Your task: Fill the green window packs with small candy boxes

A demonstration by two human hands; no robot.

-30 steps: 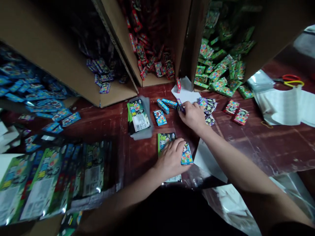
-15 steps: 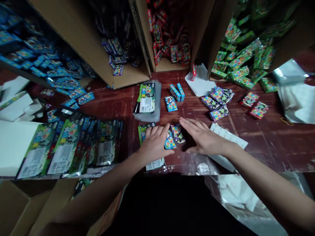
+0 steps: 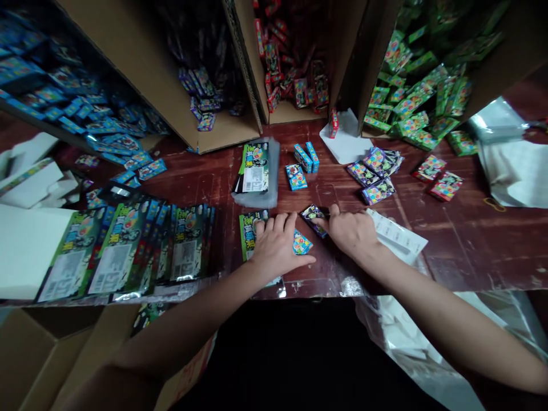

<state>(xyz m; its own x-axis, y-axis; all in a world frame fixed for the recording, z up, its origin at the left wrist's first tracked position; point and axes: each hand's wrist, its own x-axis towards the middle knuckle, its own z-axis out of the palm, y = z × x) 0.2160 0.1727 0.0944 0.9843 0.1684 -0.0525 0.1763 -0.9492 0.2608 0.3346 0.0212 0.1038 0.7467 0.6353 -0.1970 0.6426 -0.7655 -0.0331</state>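
Note:
My left hand (image 3: 276,242) lies over a printed green-and-black bag (image 3: 248,225), fingers extended and thumb spread. Partly under that hand's right side is a small blue candy box (image 3: 302,242). My right hand (image 3: 353,231) is closed at the right end of a small purple candy box (image 3: 312,217), which lies tilted on the table; the fingertips are partly hidden. Behind my hands are several small blue boxes (image 3: 296,177), one lying flat and others on edge. A cluster of purple boxes (image 3: 377,191) sits to the right, with two red boxes (image 3: 446,185) beyond.
Cardboard cartons hold many blue boxes (image 3: 111,125), purple boxes (image 3: 205,85), red boxes (image 3: 299,91) and green boxes (image 3: 422,108). Filled printed bags (image 3: 113,251) stand in a row at left. A clear bag stack (image 3: 257,171) and a label sheet (image 3: 400,231) lie nearby.
My right hand has gone from spread fingers to closed on the purple box, which has turned and moved slightly away from the blue box. The blue box has turned under my left hand.

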